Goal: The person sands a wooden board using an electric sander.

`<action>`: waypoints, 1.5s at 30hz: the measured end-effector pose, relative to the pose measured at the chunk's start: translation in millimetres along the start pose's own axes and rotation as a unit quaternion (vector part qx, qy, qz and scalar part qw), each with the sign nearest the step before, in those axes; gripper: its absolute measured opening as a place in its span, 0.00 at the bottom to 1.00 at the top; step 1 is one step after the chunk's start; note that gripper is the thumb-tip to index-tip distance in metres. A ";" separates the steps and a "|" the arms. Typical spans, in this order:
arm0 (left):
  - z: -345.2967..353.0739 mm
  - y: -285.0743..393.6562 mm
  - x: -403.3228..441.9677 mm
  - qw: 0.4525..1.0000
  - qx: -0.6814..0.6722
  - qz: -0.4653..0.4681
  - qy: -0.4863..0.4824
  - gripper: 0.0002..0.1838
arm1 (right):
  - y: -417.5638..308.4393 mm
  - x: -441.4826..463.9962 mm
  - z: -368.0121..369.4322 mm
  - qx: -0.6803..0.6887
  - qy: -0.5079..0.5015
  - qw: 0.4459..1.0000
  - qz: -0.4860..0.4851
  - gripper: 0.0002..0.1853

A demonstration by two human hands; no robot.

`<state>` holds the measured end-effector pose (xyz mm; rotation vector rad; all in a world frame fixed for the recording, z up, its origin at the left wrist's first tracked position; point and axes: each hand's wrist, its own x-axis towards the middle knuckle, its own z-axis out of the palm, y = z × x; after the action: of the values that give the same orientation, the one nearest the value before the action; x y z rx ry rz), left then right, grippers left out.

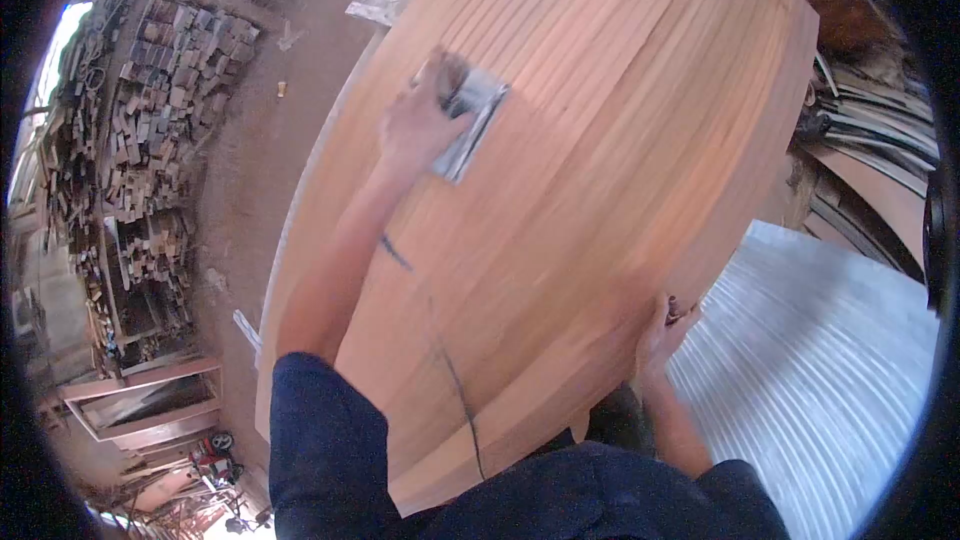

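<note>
A large wooden panel [560, 190] of joined strips, with curved-looking edges in this wide view, fills the middle. My left hand [420, 125] is wrapped around a handheld power sander [470, 135], whose flat base is against the panel's upper left part. Motion blurs both hand and tool. A dark cord [460, 395] trails over the wood towards my body. At the panel's lower right edge is my right hand [658, 340], its fingers curled in. Something small and dark shows at those fingers, too unclear to name.
Corrugated metal sheet [800, 370] lies at right, beside the panel. Stacked wood offcuts [170, 90] line the left side beyond a brown floor [270, 130]. A rectangular wooden frame [150, 405] sits at lower left. Long curved strips [870, 130] are piled at upper right.
</note>
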<state>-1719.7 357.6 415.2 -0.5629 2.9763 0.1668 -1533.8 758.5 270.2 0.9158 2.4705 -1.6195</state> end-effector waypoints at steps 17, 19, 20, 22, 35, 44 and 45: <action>9.0 -42.6 -54.9 0.998 -0.008 0.056 0.004 0.58 | -15.3 5.9 7.3 0.014 -0.018 1.000 -0.002 0.41; 12.8 -72.0 -90.4 0.999 0.014 0.049 -0.001 0.57 | -8.5 17.5 3.1 -0.075 -0.012 0.994 -0.075 0.35; 11.5 -87.8 -111.3 0.999 0.014 0.036 -0.002 0.57 | -2.6 20.6 5.9 -0.100 0.037 0.979 -0.176 0.31; 11.5 -117.5 -151.1 1.000 0.006 0.010 -0.021 0.57 | 24.1 42.6 11.0 -0.121 0.075 0.949 -0.280 0.28; 23.1 -326.6 -421.4 0.989 -0.074 -0.107 -0.077 0.52 | 44.3 123.4 -12.1 -0.329 0.063 0.939 -0.073 0.45; 48.1 -519.2 -645.4 0.963 -0.077 -0.245 -0.078 0.52 | 11.9 70.4 5.4 -0.295 0.041 0.949 -0.100 0.37; 49.6 -540.3 -665.2 0.965 -0.038 -0.242 -0.091 0.52 | 46.5 119.1 -6.9 -0.322 0.005 0.918 -0.231 0.36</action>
<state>-900.5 101.5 402.7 -1.1877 2.5722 0.2700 -1606.9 830.5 193.5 0.2586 3.0626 -0.7173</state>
